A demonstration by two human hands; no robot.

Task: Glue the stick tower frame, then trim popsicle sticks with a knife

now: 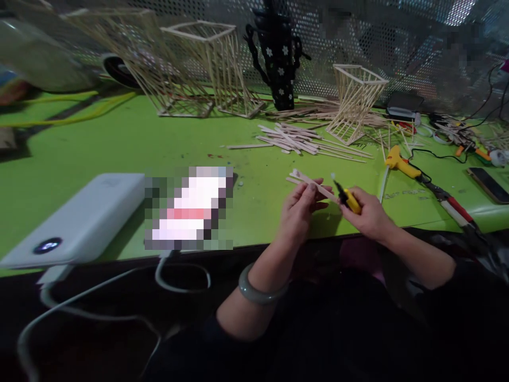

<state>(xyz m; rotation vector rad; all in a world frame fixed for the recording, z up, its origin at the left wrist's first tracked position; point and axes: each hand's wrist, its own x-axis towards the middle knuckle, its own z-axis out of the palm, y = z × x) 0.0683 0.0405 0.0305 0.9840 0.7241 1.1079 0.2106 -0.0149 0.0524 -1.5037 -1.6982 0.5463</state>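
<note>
My left hand (299, 209) is closed on a few thin flat wooden sticks (310, 182) that point up and to the left, just above the green table (119, 148). My right hand (368, 215) grips a small yellow-and-black tool (348, 197), its black tip touching the sticks near my left fingers. A grey-green bangle (254, 291) sits on my left wrist. Both hands hover close together at the table's front edge.
A pile of loose sticks (302, 139) lies behind the hands. Three stick-built open frames (356, 101) (220, 66) (147, 58) stand further back. A yellow glue gun (401, 164), red-handled pliers (457, 207), a phone (489, 184), a white power bank (79, 220) with cable and a black patterned vase (278, 53) are around.
</note>
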